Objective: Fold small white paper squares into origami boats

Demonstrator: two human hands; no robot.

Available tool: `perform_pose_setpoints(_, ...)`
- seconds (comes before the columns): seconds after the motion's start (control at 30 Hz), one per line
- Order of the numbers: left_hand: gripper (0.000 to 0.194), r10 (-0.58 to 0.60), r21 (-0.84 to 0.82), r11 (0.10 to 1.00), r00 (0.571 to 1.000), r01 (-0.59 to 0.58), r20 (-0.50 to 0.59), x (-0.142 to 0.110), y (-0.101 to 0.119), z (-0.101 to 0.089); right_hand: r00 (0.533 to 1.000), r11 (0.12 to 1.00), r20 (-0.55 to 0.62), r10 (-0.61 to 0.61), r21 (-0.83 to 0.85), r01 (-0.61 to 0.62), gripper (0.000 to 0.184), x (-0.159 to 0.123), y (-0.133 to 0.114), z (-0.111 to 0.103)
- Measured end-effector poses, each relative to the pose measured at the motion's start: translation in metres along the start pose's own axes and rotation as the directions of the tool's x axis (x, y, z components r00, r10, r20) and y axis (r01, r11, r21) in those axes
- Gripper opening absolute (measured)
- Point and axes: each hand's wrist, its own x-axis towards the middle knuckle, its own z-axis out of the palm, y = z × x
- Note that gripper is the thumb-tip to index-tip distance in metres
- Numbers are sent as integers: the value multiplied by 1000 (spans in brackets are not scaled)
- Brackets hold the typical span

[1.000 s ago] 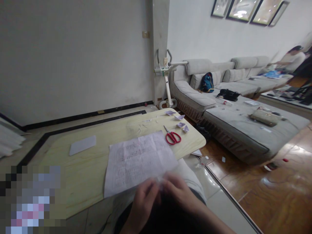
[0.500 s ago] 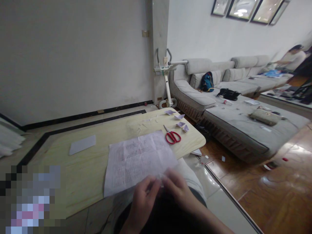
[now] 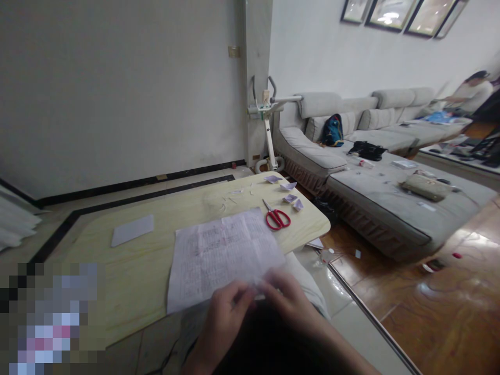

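Observation:
My left hand (image 3: 230, 310) and my right hand (image 3: 287, 297) meet in front of me, just past the near edge of the table. Their fingers pinch a small piece of white paper (image 3: 258, 289), mostly hidden and blurred. Beyond them a large creased printed sheet (image 3: 222, 255) lies on the pale wooden table (image 3: 133, 281). Red-handled scissors (image 3: 277, 219) rest to the right of the sheet, blades slightly apart. Several small folded paper boats (image 3: 289, 199) sit near the far right corner, and thin paper scraps (image 3: 234, 199) are scattered left of them.
A white card or folded paper (image 3: 133, 230) lies on the table's left part. Right of the table stands a long grey sofa (image 3: 383, 208) with a backpack (image 3: 333, 130) and bags. White exercise equipment (image 3: 269, 135) stands behind the table. A person (image 3: 474, 94) is at the sofa's far end.
Both hands stay together around the small paper, with slight finger movement and a small shift of the left hand. The sheet, scissors and folded papers keep their places.

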Motion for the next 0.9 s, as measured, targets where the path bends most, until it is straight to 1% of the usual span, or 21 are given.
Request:
perform_pose_setpoints(0.17,27,42,74,996,998,-45,46,-2,-8,-6,999,993,49,-20,-117,26,29,-3,-2,-7)
perform_pose_setpoints(0.27,27,31,98,995,998,-36,56,-3,-9,-7,995,978,82,-49,-198,65,27,-4,-4,-10)
perform_pose_setpoints(0.33,27,7,49,999,999,-9,42,-2,-8,-5,993,968,97,-70,-233,91,25,-4,-4,-10)
perform_pose_setpoints(0.47,22,-72,-134,988,997,72,1,0,-3,3,990,957,95,-103,-264,124,20,-4,-3,-10)
perform_pose_setpoints(0.53,20,-119,-205,972,993,118,4,0,-2,5,990,950,93,-108,-285,131,20,-5,-1,-11)
perform_pose_setpoints(0.6,18,-143,-241,960,990,140,6,0,-2,5,990,945,93,-102,-303,126,19,-6,-1,-12)
perform_pose_setpoints(0.77,15,-128,-227,967,991,117,-36,-1,-4,-2,996,963,75,-41,-262,59,17,-7,-4,-14)
perform_pose_setpoints(0.9,15,-106,-194,977,992,92,-65,0,-6,-4,999,987,15,-43,-153,44,17,-3,-8,-12)
